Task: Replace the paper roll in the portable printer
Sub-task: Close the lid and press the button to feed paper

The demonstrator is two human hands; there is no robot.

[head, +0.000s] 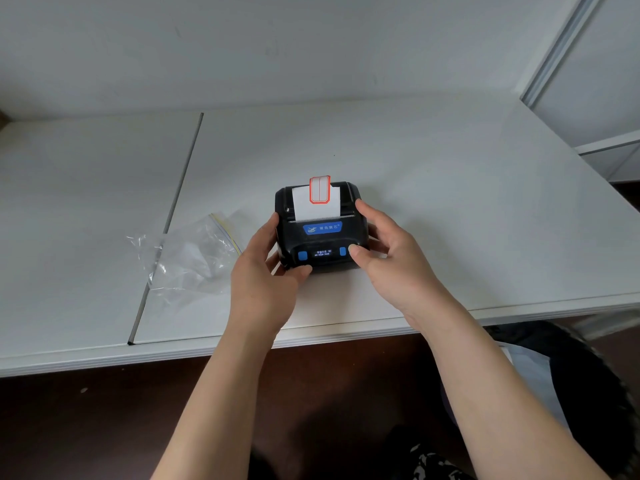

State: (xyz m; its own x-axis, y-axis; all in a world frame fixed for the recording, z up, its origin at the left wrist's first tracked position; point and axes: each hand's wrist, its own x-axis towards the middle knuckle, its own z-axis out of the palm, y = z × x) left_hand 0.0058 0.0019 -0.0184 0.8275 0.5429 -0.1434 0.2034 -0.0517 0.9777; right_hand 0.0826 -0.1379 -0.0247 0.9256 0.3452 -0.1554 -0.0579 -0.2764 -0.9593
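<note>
A small black portable printer [322, 242] with blue buttons and a blue logo plate sits on the white table [450, 209], its lid down. A white paper strip [313, 202] with a red-bordered label sticks up out of its slot. My left hand [266, 271] grips the printer's left side, thumb at the front lower corner. My right hand [391, 251] holds the right side, thumb resting by the right blue button. The roll inside is hidden.
A crumpled clear zip bag [194, 254] lies on the table left of the printer. A dark seam [169, 220] runs between two table panels. The table's front edge is close to my wrists. A white wall stands behind.
</note>
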